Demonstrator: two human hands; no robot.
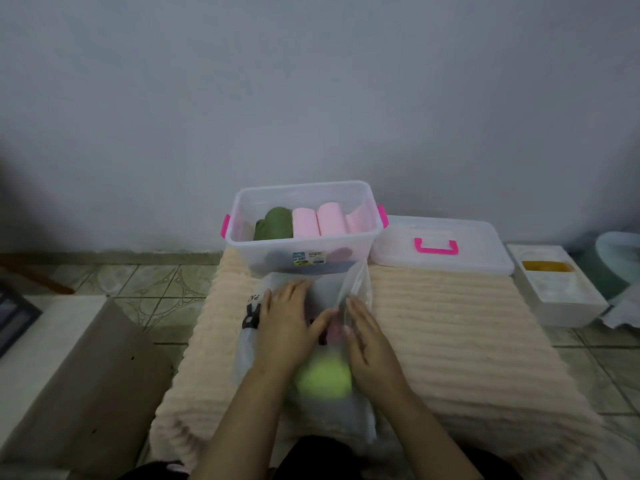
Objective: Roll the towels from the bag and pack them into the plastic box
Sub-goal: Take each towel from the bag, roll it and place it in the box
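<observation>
A lime-green towel point(323, 379) is seen through the plastic bag point(249, 344), pressed between the left hand point(287, 323) and right hand point(367, 337), fingers flat and gripping nothing. Beyond, the plastic box point(304, 251) is part-filled with one green roll point(275, 225) and pink rolls point(318, 220).

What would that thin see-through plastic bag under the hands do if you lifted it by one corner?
The plastic bag would probably go limp and sag, since it already lies crumpled and wrinkled on the mat. It looks thin and glossy, so likely slippery. The bright green towel inside would probably slide toward the low end, out of the reach of the left hand and right hand.
</observation>
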